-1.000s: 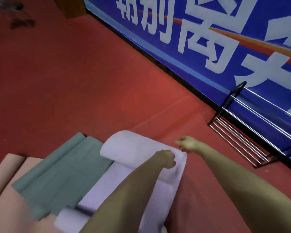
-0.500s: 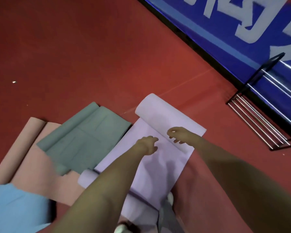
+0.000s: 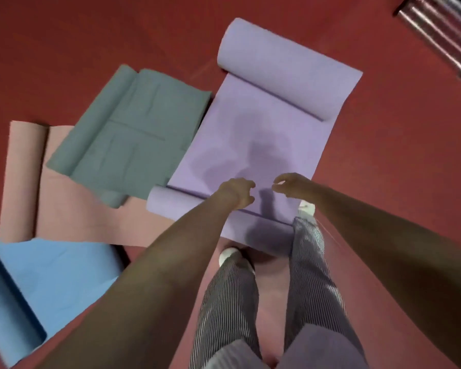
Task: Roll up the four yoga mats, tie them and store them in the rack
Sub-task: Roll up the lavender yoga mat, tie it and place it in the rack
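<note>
We see the purple mat point(image 3: 250, 123) lying mostly flat on the red floor point(image 3: 64, 49). Its far end is curled into a loose roll, and its near end is wound into a tighter roll point(image 3: 176, 203) that runs across in front of our feet. Our hands hang over this near end. The left hand point(image 3: 237, 193) is right above the seam where the near roll meets the flat sheet, and the right hand point(image 3: 290, 185) is just beside it, over the flat part. Both hands have loosely curled fingers and grasp nothing; we cannot tell whether the fingertips touch the mat.

Half a second ago the hands were farther up the mat, close to the far curl. Now they are drawn back to the near roll, and the far curl lies well apart from them.

The green mat point(image 3: 133, 134) is touching the purple mat's left edge, partly rolled along its own left side. It lies on top of the pink mat point(image 3: 64, 209). The blue mat point(image 3: 51, 275) is at the lower left, overlapping the pink mat's near edge. Our striped trousers point(image 3: 229, 302) and white shoes point(image 3: 228, 255) now show below the hands, with the right shoe against the purple mat's right edge. Of the metal rack point(image 3: 442, 35) only a corner is left, at the upper right, and the blue banner has gone from view.
</note>
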A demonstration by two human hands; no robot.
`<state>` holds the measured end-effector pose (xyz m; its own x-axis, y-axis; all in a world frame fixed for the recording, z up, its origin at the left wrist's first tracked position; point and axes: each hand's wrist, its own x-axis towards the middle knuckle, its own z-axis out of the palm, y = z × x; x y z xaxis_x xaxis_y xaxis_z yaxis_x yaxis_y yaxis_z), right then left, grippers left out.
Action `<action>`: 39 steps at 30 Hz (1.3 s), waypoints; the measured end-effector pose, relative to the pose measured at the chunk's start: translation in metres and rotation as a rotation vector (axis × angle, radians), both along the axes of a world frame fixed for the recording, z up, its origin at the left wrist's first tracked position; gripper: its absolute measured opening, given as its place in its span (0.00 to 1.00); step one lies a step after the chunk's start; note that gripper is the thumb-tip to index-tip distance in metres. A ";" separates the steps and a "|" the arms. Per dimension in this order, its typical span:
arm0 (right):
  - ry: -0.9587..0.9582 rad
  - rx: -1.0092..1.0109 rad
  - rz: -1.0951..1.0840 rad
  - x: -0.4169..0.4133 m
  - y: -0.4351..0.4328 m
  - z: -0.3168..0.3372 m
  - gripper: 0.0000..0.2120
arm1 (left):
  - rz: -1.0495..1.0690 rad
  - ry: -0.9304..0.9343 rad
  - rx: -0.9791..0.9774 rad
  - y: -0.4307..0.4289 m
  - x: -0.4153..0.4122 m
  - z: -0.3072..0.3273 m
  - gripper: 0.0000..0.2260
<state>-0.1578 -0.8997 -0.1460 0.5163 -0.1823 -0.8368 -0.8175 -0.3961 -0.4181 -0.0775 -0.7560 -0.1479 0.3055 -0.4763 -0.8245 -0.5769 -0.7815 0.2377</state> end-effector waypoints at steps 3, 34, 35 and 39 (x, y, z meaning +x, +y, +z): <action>0.075 -0.001 0.134 -0.015 0.043 -0.041 0.18 | -0.030 0.000 0.007 0.037 -0.013 -0.050 0.24; 0.058 -0.562 0.260 -0.168 0.153 -0.397 0.27 | -0.186 -0.413 -0.016 0.125 -0.110 -0.373 0.23; 0.045 -0.615 0.276 -0.172 0.143 -0.390 0.25 | -0.158 -0.468 -0.055 0.120 -0.120 -0.371 0.24; 0.016 -0.742 0.393 -0.196 0.085 -0.364 0.27 | -0.004 -0.609 -0.236 0.091 -0.168 -0.372 0.22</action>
<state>-0.3535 -0.8146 -0.5097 0.6461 -0.4980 -0.5784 -0.5664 -0.8208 0.0739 -0.2459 -0.6650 -0.5199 0.6829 -0.6252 -0.3779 -0.6651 -0.7461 0.0326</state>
